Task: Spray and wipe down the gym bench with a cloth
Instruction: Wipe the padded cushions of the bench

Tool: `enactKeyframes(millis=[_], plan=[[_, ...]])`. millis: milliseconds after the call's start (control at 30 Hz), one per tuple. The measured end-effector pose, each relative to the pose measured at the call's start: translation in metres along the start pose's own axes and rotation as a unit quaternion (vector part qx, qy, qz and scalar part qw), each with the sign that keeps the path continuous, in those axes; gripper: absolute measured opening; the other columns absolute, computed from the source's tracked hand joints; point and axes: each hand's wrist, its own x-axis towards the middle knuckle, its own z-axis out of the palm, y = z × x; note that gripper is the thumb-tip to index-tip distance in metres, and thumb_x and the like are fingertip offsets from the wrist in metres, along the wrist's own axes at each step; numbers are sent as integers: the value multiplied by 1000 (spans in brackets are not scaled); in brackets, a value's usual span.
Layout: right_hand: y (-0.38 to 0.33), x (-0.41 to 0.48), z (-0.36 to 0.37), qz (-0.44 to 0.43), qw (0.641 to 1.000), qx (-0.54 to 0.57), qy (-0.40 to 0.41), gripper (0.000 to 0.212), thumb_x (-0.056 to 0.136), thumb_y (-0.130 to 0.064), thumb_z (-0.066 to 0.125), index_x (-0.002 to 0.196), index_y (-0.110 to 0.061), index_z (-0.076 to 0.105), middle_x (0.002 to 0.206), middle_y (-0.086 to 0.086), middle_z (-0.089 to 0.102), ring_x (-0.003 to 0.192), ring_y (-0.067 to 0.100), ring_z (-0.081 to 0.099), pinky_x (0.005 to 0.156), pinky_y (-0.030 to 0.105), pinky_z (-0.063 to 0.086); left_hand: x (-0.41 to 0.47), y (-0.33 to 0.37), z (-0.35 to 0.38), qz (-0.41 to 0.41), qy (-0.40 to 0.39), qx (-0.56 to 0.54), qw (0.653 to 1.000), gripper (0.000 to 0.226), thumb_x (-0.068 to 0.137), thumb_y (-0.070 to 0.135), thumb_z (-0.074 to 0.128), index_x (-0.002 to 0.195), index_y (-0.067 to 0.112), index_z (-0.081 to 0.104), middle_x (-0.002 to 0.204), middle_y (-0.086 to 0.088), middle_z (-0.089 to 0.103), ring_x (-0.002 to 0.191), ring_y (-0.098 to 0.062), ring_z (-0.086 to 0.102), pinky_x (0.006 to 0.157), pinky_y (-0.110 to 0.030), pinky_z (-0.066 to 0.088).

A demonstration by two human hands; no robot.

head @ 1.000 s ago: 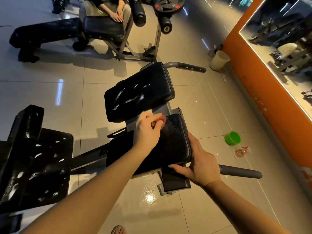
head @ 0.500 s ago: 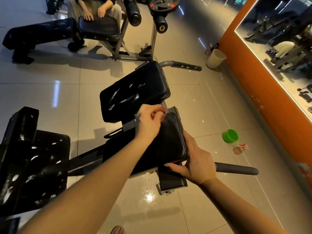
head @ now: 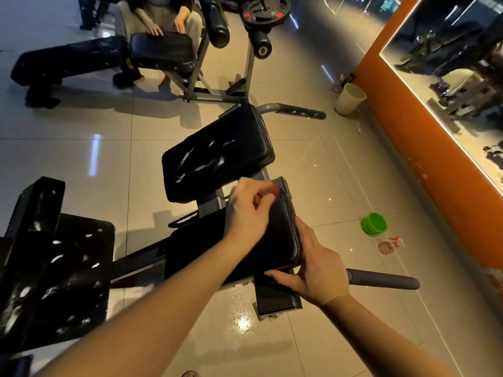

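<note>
The bench's near black pad (head: 283,240) lies in the middle of the view. My left hand (head: 249,213) is on its far end with the fingers curled around a small reddish cloth (head: 276,190) that is mostly hidden in the fist. My right hand (head: 318,270) grips the pad's near right corner, thumb underneath and fingers along the side. A second black pad (head: 217,151) just beyond shows white streaks. On the floor to the right lies a clear spray bottle (head: 389,244) with a red trigger.
A green cup (head: 374,223) sits beside the bottle. Grey handles (head: 381,278) stick out to the right. A large streaked black pad (head: 60,281) stands at left. A person (head: 163,20) sits on another bench behind. A bin (head: 349,99) stands by the orange wall (head: 435,172). The floor (head: 242,314) under the bench is wet.
My left hand has slid a little toward the pad's far right edge with the cloth. My right hand has kept its hold on the corner.
</note>
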Motion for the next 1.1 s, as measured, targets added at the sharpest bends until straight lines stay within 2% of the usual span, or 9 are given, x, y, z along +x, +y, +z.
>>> enactKeyframes(millis=[100,167,333,500,600,700,833,967,1100], plan=[[1,2,1,1,1000,-14,-11,117,71,-96,48,159,-26,15,149,-9,45,74,14,67,62,33,59,-61,18,-3,99,-70,17,992,25,94,17,70,118,26,73,116,13,55,115,-7,49,98,-18,46],[2,1,2,2,1000,-8,-13,116,72,-96,47,159,-26,16,149,-9,45,76,13,67,63,33,59,-56,12,-6,141,-79,43,986,26,94,18,70,119,26,71,116,10,55,115,-8,49,101,-26,46],[-2,0,-1,7,1000,-7,-7,118,72,-99,43,160,-25,16,146,-8,49,69,12,65,60,35,59,27,-14,-5,-9,-10,20,1000,16,94,20,69,107,29,72,109,10,56,103,-16,59,92,-43,55],[0,2,0,6,1000,-13,-14,118,72,-98,43,159,-24,16,151,-7,46,76,12,67,63,32,60,-56,14,-16,69,-89,11,994,25,94,15,70,117,26,71,117,14,58,114,-13,57,94,-29,53],[2,2,2,5,1000,1,-19,116,73,-97,46,160,-26,15,153,-8,44,78,11,66,65,33,60,-45,20,-43,-83,-138,-124,979,27,96,10,69,118,24,74,113,10,71,111,-11,66,88,-21,57],[-1,1,0,7,1000,2,-21,118,71,-98,47,161,-28,14,152,-12,43,78,9,66,65,28,58,-12,33,-59,-236,-122,-325,908,23,99,5,62,118,13,73,105,-5,78,99,-18,75,79,-24,60],[-3,1,-3,5,1000,-3,-20,117,72,-98,46,161,-31,10,151,-12,45,81,10,67,65,21,52,6,41,-45,-273,-128,-422,855,24,100,6,58,122,7,70,114,-15,76,100,-23,74,88,-32,61],[-3,1,-2,7,1000,-4,-20,117,72,-98,45,161,-32,8,150,-11,46,78,11,66,66,26,54,9,28,-26,-112,-124,-127,978,17,98,12,67,111,23,72,116,3,70,103,-1,65,85,-10,49],[-1,1,-3,6,1000,-2,-19,117,72,-97,47,161,-31,9,154,-11,43,79,12,67,67,25,55,0,22,-20,31,-47,41,998,26,97,19,69,122,24,70,117,10,50,106,6,49,85,-6,44]])
